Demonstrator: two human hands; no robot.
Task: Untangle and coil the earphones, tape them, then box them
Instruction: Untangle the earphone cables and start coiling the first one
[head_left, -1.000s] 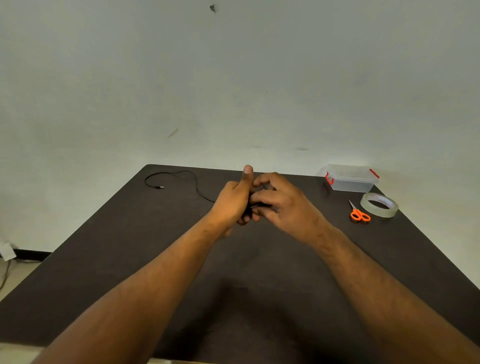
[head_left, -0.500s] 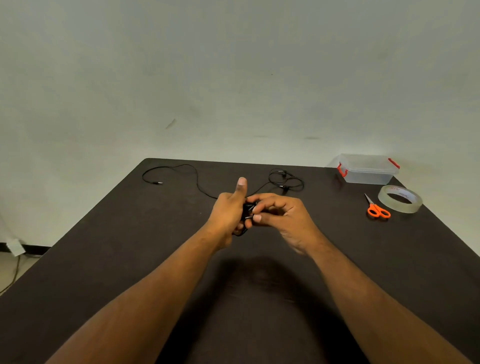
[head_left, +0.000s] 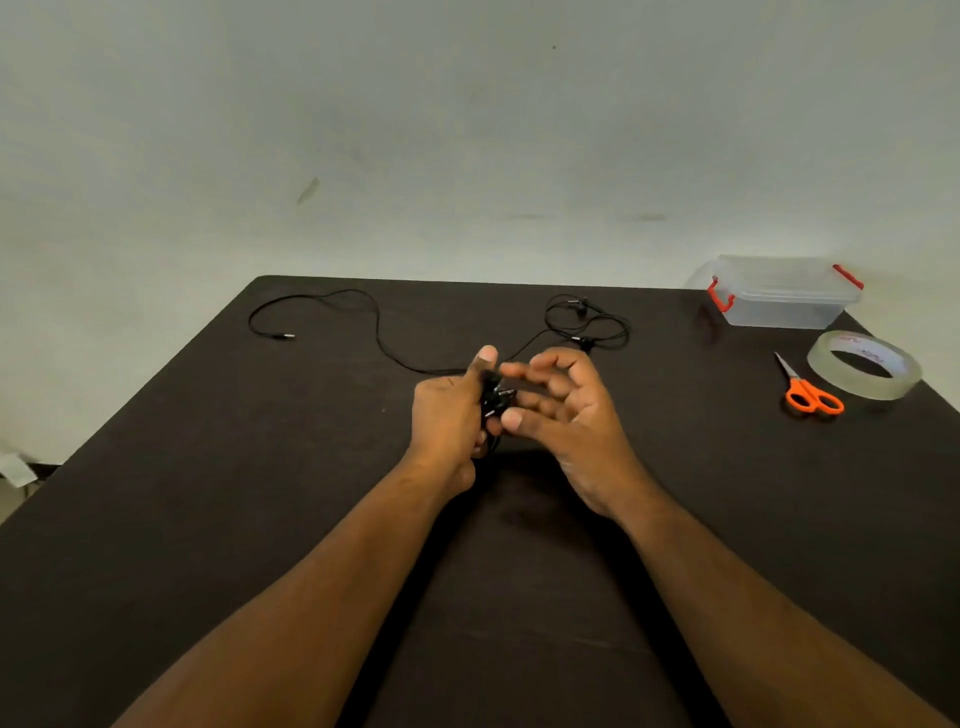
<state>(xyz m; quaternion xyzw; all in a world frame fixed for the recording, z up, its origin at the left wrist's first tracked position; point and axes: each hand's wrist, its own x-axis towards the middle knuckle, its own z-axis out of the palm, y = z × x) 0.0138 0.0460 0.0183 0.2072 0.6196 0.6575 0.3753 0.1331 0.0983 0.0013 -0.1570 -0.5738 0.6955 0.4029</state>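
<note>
A person is working at a dark table, the left hand curling round a small black bundle of the earphones, thumb standing upright above it. The right hand is hovering just beside the bundle with its fingers loosely spread and bent; whether the thumb tip is touching the cord is hard to make out. Beyond the hands, the cord is trailing two ways across the table: one run ending in a plug, the other lying in loose loops. Right of the hands, well apart, a clear box with red clips is sitting closed, with scissors and a tape roll nearer. Most of the bundle is hiding behind the left hand's fingers.
</note>
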